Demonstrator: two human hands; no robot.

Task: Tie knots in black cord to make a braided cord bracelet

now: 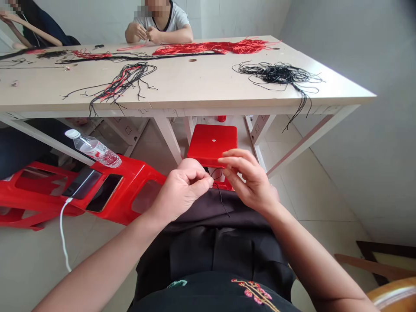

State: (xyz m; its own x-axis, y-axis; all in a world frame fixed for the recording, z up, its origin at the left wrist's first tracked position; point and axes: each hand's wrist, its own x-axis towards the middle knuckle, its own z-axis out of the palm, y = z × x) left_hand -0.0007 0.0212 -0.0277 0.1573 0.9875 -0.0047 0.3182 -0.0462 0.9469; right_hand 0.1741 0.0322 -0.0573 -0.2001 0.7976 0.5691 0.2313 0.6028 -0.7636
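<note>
My left hand is closed in a pinch above my lap, with thumb and forefinger pressed on a thin black cord. One end of the cord dangles over the dark cloth, and a small loop of it curves up between the two hands. Just to the right, my right hand is held with its fingers apart and slightly curled, close to the loop. Nothing shows between its fingertips. Part of the cord is hidden behind the left fingers.
A white table ahead bears a black cord bundle, a black-and-red bundle and red cords. Red stools stand below; one at left holds a water bottle and phones. Two people sit across.
</note>
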